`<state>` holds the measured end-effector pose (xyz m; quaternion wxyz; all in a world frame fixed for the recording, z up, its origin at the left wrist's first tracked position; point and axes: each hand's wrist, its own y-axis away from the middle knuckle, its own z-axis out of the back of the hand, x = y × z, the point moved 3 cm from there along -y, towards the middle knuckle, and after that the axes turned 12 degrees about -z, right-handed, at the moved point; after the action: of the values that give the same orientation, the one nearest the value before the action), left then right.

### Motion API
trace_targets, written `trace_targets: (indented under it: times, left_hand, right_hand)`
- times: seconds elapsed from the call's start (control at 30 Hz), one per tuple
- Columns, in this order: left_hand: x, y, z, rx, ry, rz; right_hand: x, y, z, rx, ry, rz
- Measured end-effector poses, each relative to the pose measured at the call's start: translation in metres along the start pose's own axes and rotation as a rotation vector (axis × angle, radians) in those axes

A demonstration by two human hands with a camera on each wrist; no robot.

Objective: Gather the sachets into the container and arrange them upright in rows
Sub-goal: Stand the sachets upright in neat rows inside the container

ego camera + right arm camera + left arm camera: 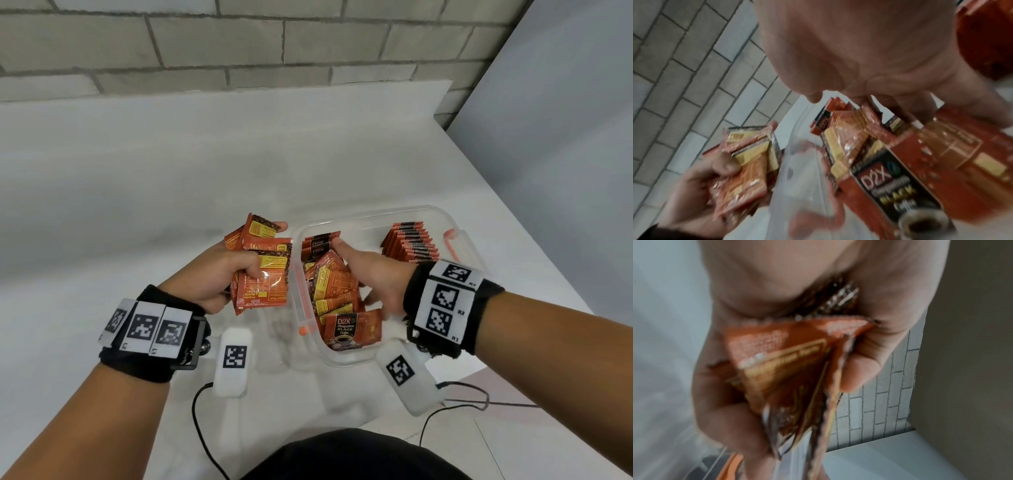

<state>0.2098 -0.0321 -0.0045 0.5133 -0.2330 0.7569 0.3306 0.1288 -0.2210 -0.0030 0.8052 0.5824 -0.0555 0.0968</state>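
- Head view:
  - Sachets lie in three lots: a fanned bunch (262, 263) clenched in the left hand (209, 274) just outside the container (455, 226), a loose jumble (337, 294) in its near-left part, and a tidy upright row (411, 241) at its far right.
  - Right hand (373, 274) reaches into the jumble with its fingers down among the packets; whether they grip one I cannot tell.
  - Packets look light, thin and glossy, so likely slippery and floppy; best pinched by the flat faces or crimped edges, and squared into a stack before standing up.
  - Container is clear plastic with an orange latch (452, 240) on its right side; its left wall stands between the bunch and the jumble, so the bunch must go over the rim.
  - Wrist bands, white tag blocks (234, 359) and a black cable (202, 428) sit near the table (171, 171) edge, out of the way.
- Left wrist view:
  - Left hand's thumb (859, 369) and curled fingers clamp the bunch (789, 363), whose edges splay unevenly; a loose grip could let one slide out.
- Right wrist view:
  - Blurred; a face-up sachet (894, 183) marked black coffee lies atop the jumble under the right hand (869, 48). The jumble crowds the floor where a second row would stand.
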Motion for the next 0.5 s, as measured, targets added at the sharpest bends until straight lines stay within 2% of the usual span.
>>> trace_targets:
  times: [0.13,0.3,0.5]
  left_hand:
    - [0.001,-0.001,0.0,0.011,0.004,-0.005]
    - [0.001,-0.001,0.0,0.016,0.027,-0.017]
    - [0.0,-0.001,0.0,0.034,0.024,-0.034]
  right_hand:
    - [-0.003,-0.005,-0.011,0.07,-0.036,-0.012]
    - [-0.008,-0.005,0.004,0.037,-0.055,0.017]
    - [-0.012,0.001,0.002,0.085,-0.04,0.037]
